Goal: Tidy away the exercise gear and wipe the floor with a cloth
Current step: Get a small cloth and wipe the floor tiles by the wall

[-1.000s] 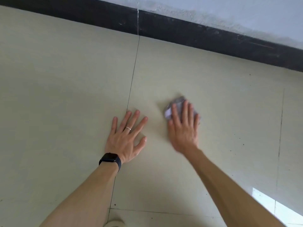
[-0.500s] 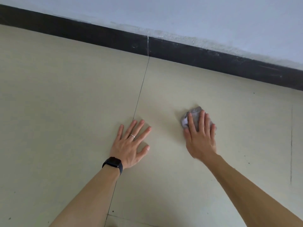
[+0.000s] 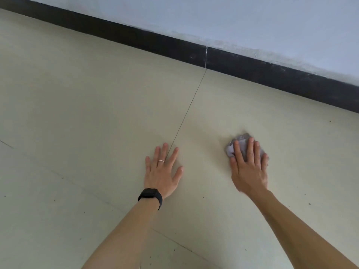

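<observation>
A small crumpled grey cloth (image 3: 240, 141) lies on the pale beige tiled floor (image 3: 97, 113). My right hand (image 3: 249, 167) presses flat on top of it, fingers spread over the cloth, so only its far and left edges show. My left hand (image 3: 163, 171) rests flat on the floor to the left, fingers apart across a tile joint, holding nothing. It wears a ring and a black wristband. No exercise gear is in view.
A black skirting board (image 3: 252, 68) runs diagonally along the far edge of the floor, below a pale blue-white wall (image 3: 252, 22). A thin tile joint (image 3: 190, 105) leads from the skirting down to my left hand. Small dark specks dot the tiles.
My right hand has slid the cloth to the right, away from my left hand. The view has swung, so the skirting board now slants more steeply. My left hand stays planted.
</observation>
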The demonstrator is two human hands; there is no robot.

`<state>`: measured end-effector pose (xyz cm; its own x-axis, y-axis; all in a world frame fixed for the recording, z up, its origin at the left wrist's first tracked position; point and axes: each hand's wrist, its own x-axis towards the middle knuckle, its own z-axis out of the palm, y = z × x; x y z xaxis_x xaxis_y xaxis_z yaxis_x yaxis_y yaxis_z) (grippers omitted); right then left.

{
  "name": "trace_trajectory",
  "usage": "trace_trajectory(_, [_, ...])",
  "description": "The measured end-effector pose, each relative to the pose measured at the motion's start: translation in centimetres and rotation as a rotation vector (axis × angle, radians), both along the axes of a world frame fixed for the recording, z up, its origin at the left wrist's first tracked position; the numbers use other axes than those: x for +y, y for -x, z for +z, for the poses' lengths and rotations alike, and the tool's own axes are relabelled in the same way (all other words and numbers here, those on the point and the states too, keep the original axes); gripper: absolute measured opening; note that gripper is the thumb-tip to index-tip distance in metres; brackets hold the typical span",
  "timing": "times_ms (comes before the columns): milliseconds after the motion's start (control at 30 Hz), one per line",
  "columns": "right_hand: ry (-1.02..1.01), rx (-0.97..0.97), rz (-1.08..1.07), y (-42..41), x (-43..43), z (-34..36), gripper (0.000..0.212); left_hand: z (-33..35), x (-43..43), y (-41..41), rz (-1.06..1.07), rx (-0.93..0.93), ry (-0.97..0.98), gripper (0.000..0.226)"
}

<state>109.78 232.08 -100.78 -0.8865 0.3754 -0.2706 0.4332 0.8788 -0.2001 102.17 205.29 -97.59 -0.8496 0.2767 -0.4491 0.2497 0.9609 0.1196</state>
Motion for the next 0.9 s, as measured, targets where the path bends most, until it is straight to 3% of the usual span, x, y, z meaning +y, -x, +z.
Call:
trace_trajectory(67, [0.006, 0.025, 0.111, -2.9, -3.6, 0.1, 0.059, -0.9, -0.4, -1.1, 0.074, -0.033, 0.013, 0.065])
trace_trajectory(200, [0.059, 0.101, 0.666, -14.0, -13.7, -0.1, 0.058, -1.3, -0.2, -1.6, 0.098, -0.045, -0.066, 0.062])
trace_trajectory(333, [0.105, 0.119, 0.963, -14.1, -12.9, -0.5, 0.054, -1.3, -3.1, -2.2, 0.089, -0.021, -0.097, 0.061])
trace_trajectory(400, [0.058, 0.099, 0.878, -10.7, -10.3, -0.5, 0.053, -1.4, -4.8, -3.1, 0.11, -0.024, -0.074, 0.062])
trace_trajectory(533, [0.005, 0.056, 0.31, -4.0, -6.9, -0.3, 0.056, -1.2, -6.2, -3.3, 0.071, -0.058, -0.065, 0.063])
trace_trajectory(600, [0.018, 0.035, 0.189, -3.9, -8.5, -0.1, 0.057, -1.2, -6.1, -3.2, 0.059, -0.072, -0.054, 0.063])
trace_trajectory(667, [0.037, 0.068, 0.346, -6.6, -11.5, 0.1, 0.057, -0.9, -5.9, -3.2, 0.064, -0.077, -0.051, 0.061])
trace_trajectory(733, [0.073, 0.087, 0.759, -10.0, -13.6, 0.1, 0.055, -0.3, -6.0, -2.9, 0.048, -0.098, -0.052, 0.057])
trace_trajectory(800, [0.101, 0.105, 0.999, -10.6, -13.3, -0.1, 0.054, 0.4, -6.4, -2.3, 0.002, -0.102, -0.038, 0.057])
trace_trajectory(867, [0.062, 0.143, 1.026, -7.9, -12.0, -0.4, 0.052, 1.0, -7.3, -1.6, -0.014, -0.066, -0.01, 0.059])
trace_trajectory(900, [0.033, 0.144, 0.935, -6.2, -11.5, -0.5, 0.052, 1.1, -7.9, -1.2, 0.012, -0.052, -0.003, 0.06])
